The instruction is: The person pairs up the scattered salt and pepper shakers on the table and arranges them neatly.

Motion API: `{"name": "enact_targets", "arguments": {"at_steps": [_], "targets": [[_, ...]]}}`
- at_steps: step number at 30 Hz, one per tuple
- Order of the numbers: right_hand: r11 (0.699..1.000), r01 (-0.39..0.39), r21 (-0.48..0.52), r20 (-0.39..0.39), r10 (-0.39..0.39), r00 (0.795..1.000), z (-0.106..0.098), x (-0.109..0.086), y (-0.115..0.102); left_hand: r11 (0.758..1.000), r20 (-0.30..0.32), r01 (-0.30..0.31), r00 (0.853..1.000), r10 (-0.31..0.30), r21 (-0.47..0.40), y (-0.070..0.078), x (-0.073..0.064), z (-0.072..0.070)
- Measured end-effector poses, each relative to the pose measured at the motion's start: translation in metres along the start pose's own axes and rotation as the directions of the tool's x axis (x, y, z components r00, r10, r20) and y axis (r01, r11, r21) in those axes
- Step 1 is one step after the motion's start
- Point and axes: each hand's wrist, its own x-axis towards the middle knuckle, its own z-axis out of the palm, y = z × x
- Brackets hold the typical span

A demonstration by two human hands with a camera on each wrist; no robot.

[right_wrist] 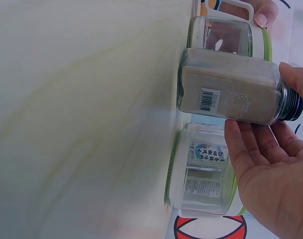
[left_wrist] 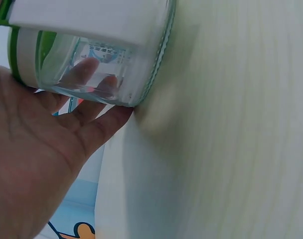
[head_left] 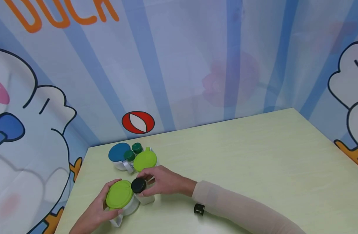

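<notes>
My left hand [head_left: 98, 208] grips a clear glass storage jar [left_wrist: 136, 74] with a lime-green lid [head_left: 119, 194] and a white handle. Fingers wrap one side of it and the thumb the other. Close beside it, my right hand [head_left: 168, 180] holds a square glass seasoning jar [right_wrist: 226, 89] by its upper part, thumb on one side and fingers on the other. This jar has a black screw cap [head_left: 138, 185], a barcode label and pale beige powder inside. It stands upright next to the lime-lidded jar, overlapping it in the right wrist view.
Behind the hands stand a second lime-lidded jar [head_left: 145, 161], a blue-lidded jar [head_left: 119, 152] and two small bottles with dark green caps [head_left: 129, 155]. A small black ring-shaped object [head_left: 199, 209] lies by the right sleeve. A printed curtain [head_left: 190, 65] borders the pale table [head_left: 255, 156].
</notes>
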Motion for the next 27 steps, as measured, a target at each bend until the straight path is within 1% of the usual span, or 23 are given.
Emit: {"name": "enact_targets", "arguments": {"at_steps": [8, 13, 21, 24, 27], "targets": [[1.0, -0.009, -0.027, -0.004, 0.009, 1.0, -0.0006, 0.0001, 0.0, 1.0, -0.026, -0.009, 1.0, 0.009, 0.017, -0.0012, 0.0006, 0.0013], [1.0, -0.004, -0.031, -0.004, 0.004, 1.0, -0.0005, -0.0003, -0.0001, 0.999, -0.039, 0.011, 0.999, -0.009, 0.036, 0.0006, -0.0007, 0.0034], [0.999, -0.008, -0.031, -0.004, 0.008, 1.0, -0.0004, -0.0003, 0.0, 0.998, -0.056, -0.006, 0.998, 0.009, 0.057, 0.0013, -0.0024, 0.0055], [0.999, -0.008, -0.033, -0.004, 0.008, 1.0, -0.0002, -0.0003, 0.0, 0.996, -0.062, -0.004, 0.998, 0.009, 0.089, 0.001, -0.0018, 0.0059], [0.999, -0.009, -0.04, -0.006, 0.009, 1.0, -0.0003, -0.0004, -0.0006, 0.99, -0.069, -0.009, 0.997, 0.019, 0.142, 0.001, -0.002, 0.0062]]}}
